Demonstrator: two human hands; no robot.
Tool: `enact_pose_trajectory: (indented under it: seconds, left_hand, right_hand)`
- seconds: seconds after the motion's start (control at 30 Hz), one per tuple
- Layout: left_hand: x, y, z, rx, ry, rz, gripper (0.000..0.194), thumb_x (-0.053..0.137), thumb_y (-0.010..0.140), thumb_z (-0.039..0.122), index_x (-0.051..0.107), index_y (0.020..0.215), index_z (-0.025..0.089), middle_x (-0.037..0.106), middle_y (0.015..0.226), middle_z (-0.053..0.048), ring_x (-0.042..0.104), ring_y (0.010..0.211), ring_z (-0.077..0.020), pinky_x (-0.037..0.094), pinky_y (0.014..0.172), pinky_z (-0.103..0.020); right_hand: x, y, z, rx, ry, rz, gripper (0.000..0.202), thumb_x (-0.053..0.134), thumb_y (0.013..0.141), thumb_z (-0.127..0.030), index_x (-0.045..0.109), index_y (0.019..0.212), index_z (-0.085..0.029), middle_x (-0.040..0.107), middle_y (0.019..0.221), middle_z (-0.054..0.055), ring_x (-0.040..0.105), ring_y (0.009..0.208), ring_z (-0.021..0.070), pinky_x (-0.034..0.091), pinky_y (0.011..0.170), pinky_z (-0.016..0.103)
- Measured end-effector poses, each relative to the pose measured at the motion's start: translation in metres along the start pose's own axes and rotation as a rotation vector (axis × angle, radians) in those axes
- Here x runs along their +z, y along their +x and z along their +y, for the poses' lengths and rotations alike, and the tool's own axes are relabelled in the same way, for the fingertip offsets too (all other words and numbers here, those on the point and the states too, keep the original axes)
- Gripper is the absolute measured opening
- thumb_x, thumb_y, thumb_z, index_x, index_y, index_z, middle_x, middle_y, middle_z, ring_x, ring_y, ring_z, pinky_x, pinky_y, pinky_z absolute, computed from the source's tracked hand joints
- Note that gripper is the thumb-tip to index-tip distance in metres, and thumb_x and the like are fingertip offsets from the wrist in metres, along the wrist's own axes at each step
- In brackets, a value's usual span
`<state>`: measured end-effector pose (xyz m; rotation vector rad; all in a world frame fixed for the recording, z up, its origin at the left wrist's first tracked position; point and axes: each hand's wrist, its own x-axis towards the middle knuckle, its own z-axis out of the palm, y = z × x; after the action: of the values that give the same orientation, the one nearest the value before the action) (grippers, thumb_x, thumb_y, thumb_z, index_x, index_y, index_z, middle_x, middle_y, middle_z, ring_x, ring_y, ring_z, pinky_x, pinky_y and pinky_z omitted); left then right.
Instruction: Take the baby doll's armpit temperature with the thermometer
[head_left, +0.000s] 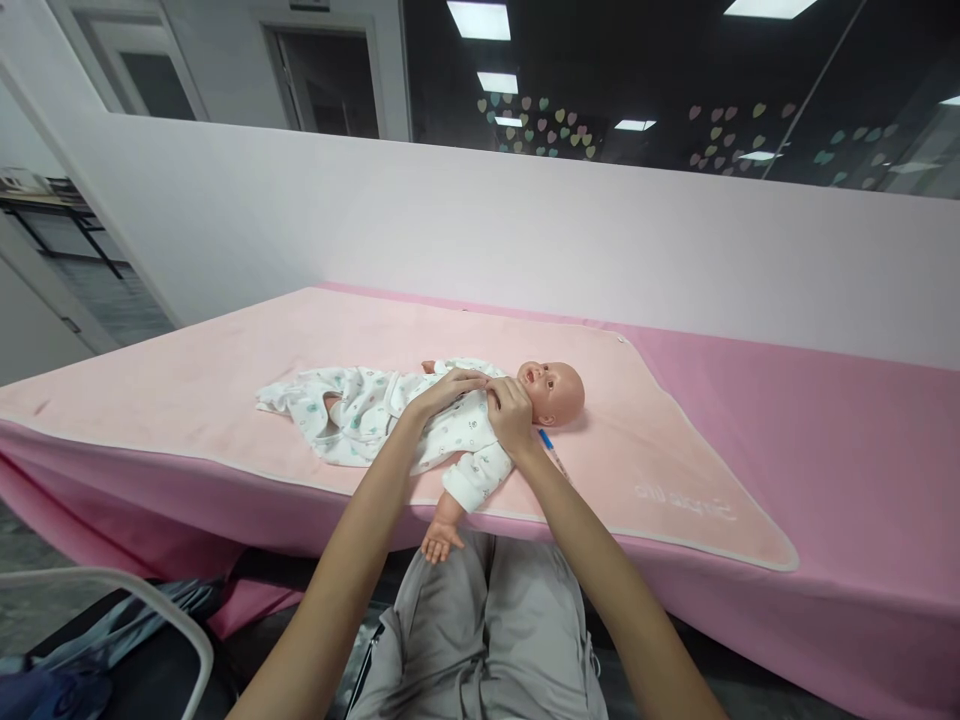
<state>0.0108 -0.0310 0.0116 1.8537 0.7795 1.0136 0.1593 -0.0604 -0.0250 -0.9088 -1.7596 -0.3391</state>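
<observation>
A baby doll (561,392) lies on its back, head to the right, dressed in a white printed baby outfit (360,395). Both my hands meet at the neckline, just under the chin. My left hand (454,388) reaches across the chest with its fingers bent, the tips at the collar. Close against it, my right hand (511,408) has its fingers curled and pinched on the cloth by the neck. The exact edge between the fingertips is hidden. The doll's near arm (444,525) hangs over the table edge, palm showing.
A blue-capped, pen-like stick (551,450) lies beside the doll's shoulder, near my right wrist. Beneath is a peach mat (660,450) over a pink cloth (847,460). A white wall (600,240) stands behind. A chair with dark cloth (150,620) is at lower left.
</observation>
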Motion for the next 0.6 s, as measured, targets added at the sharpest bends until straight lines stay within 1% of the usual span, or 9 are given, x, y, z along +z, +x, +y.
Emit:
enact_pose_trajectory:
  seconds: [0.1,0.23,0.33,0.47,0.6]
  left_hand:
    - [0.0006,-0.0005,0.0024,0.002,-0.024,-0.023,0.026,0.059,0.072,0.028,0.07,0.092,0.014,0.069,0.094,-0.006,0.057,0.098,-0.0213,0.039,0.092,-0.031]
    - [0.0037,-0.0028,0.0056,-0.019,-0.026,-0.035,0.034,0.063,0.069,0.026,0.068,0.099,0.013,0.069,0.094,-0.007,0.059,0.094,-0.0208,0.042,0.086,-0.031]
    - [0.0063,-0.0048,0.0075,-0.028,0.019,0.01,0.033,0.064,0.07,0.03,0.069,0.096,0.011,0.069,0.09,-0.008,0.06,0.087,-0.0204,0.044,0.081,-0.03]
    - [0.0069,-0.0059,0.0073,-0.015,0.089,0.049,0.03,0.064,0.072,0.032,0.071,0.091,0.01,0.07,0.086,-0.008,0.061,0.083,-0.0195,0.044,0.078,-0.03]
    - [0.0052,-0.005,0.0037,-0.006,0.139,0.06,0.03,0.061,0.074,0.034,0.07,0.092,0.011,0.069,0.087,-0.007,0.06,0.084,-0.0191,0.044,0.078,-0.029]
  right_hand:
    - [0.0006,-0.0014,0.0002,0.016,0.036,-0.005,0.022,0.04,0.089,-0.014,0.06,0.081,-0.018,0.063,0.079,0.005,0.055,0.08,0.0177,0.045,0.077,0.031]
    - [0.0,-0.0017,0.0005,0.041,0.114,0.02,0.019,0.041,0.089,-0.016,0.059,0.083,-0.02,0.062,0.082,0.005,0.056,0.084,0.0179,0.046,0.079,0.032]
    - [0.0001,-0.0019,0.0016,0.062,0.155,0.036,0.017,0.042,0.089,-0.018,0.059,0.086,-0.02,0.061,0.086,0.006,0.056,0.087,0.0179,0.047,0.081,0.033]
    - [0.0004,-0.0019,0.0024,0.062,0.155,0.048,0.015,0.044,0.089,-0.02,0.059,0.087,-0.019,0.061,0.087,0.006,0.057,0.086,0.0176,0.048,0.08,0.032]
    - [-0.0011,-0.0002,0.001,0.055,0.212,0.095,0.017,0.042,0.086,-0.014,0.058,0.086,-0.018,0.061,0.085,0.007,0.057,0.084,0.0171,0.049,0.079,0.031]
